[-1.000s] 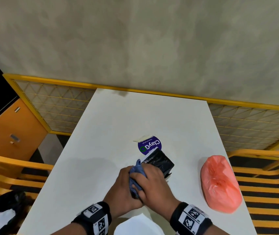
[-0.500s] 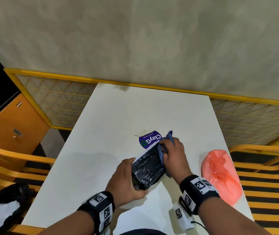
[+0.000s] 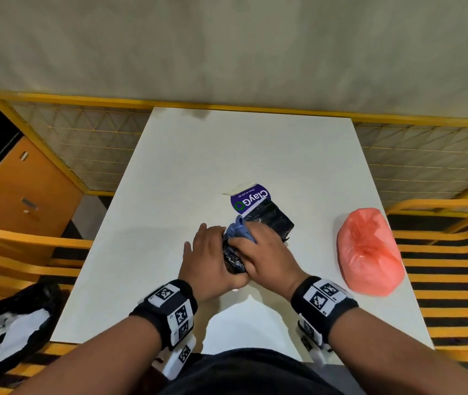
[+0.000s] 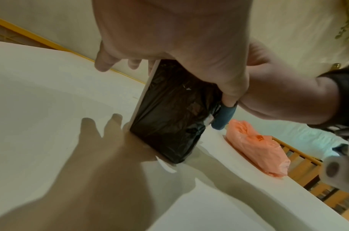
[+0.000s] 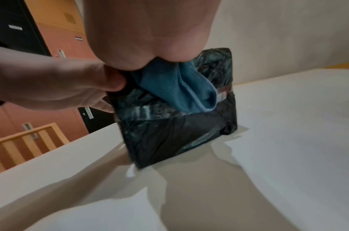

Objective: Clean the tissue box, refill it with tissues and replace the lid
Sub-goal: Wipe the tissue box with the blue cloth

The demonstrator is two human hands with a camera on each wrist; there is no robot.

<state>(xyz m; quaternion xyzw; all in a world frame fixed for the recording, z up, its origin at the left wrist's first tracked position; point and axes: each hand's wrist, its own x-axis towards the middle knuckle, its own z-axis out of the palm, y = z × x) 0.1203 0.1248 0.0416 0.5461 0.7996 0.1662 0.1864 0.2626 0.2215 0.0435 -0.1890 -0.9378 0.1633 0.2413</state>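
Observation:
The tissue box (image 3: 269, 219) is wrapped in black plastic and stands on the white table (image 3: 170, 195), with a purple ClayGo label (image 3: 248, 199) at its far end. My left hand (image 3: 210, 258) grips the near end of the box (image 4: 169, 112), thumb on one side and fingers on the other. My right hand (image 3: 264, 255) holds a bunched blue cloth (image 3: 238, 228) and presses it against the box's top near end. In the right wrist view the cloth (image 5: 179, 90) lies over the black box (image 5: 179, 125).
A pink plastic bag (image 3: 369, 249) lies on the table to the right of the box. A black bag with white paper (image 3: 13, 329) sits on a yellow chair at the lower left. Yellow railings and chairs surround the table.
My right hand with the blue cloth has swept back from the far end of the box to its near end. The left hand has kept its grip on the box.

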